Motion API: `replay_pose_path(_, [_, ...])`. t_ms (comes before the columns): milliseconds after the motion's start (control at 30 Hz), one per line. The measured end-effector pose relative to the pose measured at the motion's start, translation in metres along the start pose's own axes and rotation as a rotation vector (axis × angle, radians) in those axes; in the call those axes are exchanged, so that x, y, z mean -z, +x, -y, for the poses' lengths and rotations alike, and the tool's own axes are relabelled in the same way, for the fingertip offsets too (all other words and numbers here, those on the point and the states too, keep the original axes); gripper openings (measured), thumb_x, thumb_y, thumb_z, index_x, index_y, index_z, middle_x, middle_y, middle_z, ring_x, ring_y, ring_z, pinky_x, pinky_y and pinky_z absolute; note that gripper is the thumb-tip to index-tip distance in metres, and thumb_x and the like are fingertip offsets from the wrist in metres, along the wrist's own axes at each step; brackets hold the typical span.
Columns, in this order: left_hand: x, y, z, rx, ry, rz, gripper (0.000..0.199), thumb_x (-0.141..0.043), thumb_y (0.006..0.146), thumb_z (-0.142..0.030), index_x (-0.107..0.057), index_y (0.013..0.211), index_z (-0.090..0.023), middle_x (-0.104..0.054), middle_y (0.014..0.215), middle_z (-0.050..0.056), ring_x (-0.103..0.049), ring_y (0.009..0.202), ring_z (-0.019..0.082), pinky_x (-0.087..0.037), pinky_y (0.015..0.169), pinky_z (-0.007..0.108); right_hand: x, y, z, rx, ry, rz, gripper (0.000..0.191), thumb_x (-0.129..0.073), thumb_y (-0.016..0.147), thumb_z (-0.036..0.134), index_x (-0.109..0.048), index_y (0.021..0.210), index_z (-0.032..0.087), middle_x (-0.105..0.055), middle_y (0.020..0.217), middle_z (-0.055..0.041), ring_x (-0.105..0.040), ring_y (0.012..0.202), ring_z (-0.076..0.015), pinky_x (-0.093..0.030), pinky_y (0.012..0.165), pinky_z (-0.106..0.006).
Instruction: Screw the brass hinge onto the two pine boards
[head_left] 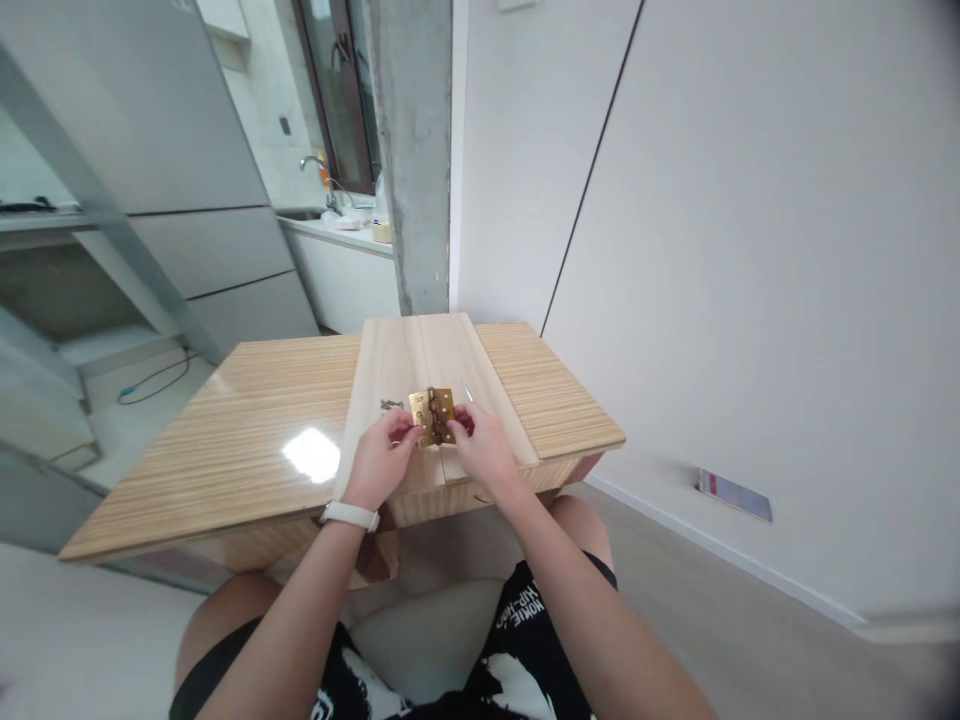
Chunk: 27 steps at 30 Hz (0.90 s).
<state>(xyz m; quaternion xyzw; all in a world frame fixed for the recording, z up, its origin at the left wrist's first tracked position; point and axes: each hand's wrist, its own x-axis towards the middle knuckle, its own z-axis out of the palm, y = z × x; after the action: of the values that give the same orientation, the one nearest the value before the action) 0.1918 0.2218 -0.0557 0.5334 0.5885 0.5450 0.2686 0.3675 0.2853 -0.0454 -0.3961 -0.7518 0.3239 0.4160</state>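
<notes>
Between my two hands is a brass-coloured hinge (pixel 433 416), its two leaves spread to either side of a darker middle. My left hand (pixel 384 455) pinches the left leaf's lower edge, and my right hand (pixel 480 443) grips the right leaf. Under them lie pale wooden boards (pixel 394 350), side by side on the table. A small group of dark screws (pixel 391 405) rests on the boards just left of the hinge. Beyond my right hand, a thin screwdriver-like tool (pixel 466 390) shows only in part.
The striped wooden table (pixel 247 400) extends to both sides of the boards. A white wall (pixel 712 250) rises at the right, with a power strip-like object (pixel 733 495) low on it. Behind the table stand a concrete pillar (pixel 416 150) and a sink counter (pixel 345 240).
</notes>
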Motion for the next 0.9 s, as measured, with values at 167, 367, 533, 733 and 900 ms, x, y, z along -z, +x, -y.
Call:
replay_pose_path(167, [0.018, -0.003, -0.018, 0.053, -0.243, 0.02, 0.024, -0.074, 0.085, -0.037, -0.065, 0.095, -0.018, -0.071, 0.092, 0.004, -0.067, 0.084, 0.017, -0.056, 0.075, 0.03, 0.013, 0.012, 0.013, -0.028, 0.345, 0.109, 0.012, -0.068, 0.086, 0.031, -0.067, 0.088, 0.02, -0.069, 0.083, -0.0021, -0.064, 0.077, -0.0176, -0.049, 0.073, -0.032])
replay_pose_path(367, [0.028, -0.015, -0.038, 0.199, -0.633, 0.204, 0.032, -0.082, 0.081, -0.036, -0.065, 0.099, -0.016, -0.07, 0.097, 0.005, -0.067, 0.087, 0.015, -0.056, 0.079, 0.029, 0.015, 0.011, 0.022, -0.223, 0.814, 0.372, 0.032, -0.086, 0.075, 0.042, -0.071, 0.093, 0.02, -0.073, 0.092, -0.003, -0.065, 0.082, -0.0159, -0.052, 0.078, -0.031])
replay_pose_path(533, [0.033, -0.018, -0.041, 0.184, -0.575, 0.16, 0.031, -0.082, 0.081, -0.037, -0.065, 0.097, -0.016, -0.07, 0.092, 0.004, -0.066, 0.081, 0.013, -0.054, 0.071, 0.026, 0.01, 0.007, 0.018, -0.231, 0.795, 0.304, 0.037, -0.086, 0.075, 0.045, -0.071, 0.096, 0.018, -0.074, 0.094, -0.0051, -0.067, 0.083, -0.018, -0.055, 0.077, -0.033])
replay_pose_path(733, [0.023, -0.024, -0.059, -0.043, -0.008, -0.117, 0.012, -0.069, 0.089, -0.031, -0.066, 0.09, -0.019, -0.071, 0.087, 0.005, -0.067, 0.077, 0.018, -0.054, 0.066, 0.029, -0.002, -0.005, 0.04, -0.038, 0.275, -0.024, 0.027, -0.071, 0.087, 0.044, -0.068, 0.09, 0.017, -0.072, 0.082, -0.0066, -0.066, 0.073, -0.0198, -0.054, 0.069, -0.034])
replay_pose_path(900, [0.013, -0.028, -0.068, -0.172, 0.108, -0.2, 0.01, -0.06, 0.095, -0.027, -0.068, 0.096, -0.021, -0.072, 0.092, 0.007, -0.068, 0.084, 0.02, -0.055, 0.075, 0.034, -0.013, -0.018, 0.06, 0.068, 0.061, -0.203, 0.022, -0.06, 0.094, 0.038, -0.07, 0.097, 0.019, -0.074, 0.09, -0.0091, -0.067, 0.08, -0.022, -0.054, 0.078, -0.039])
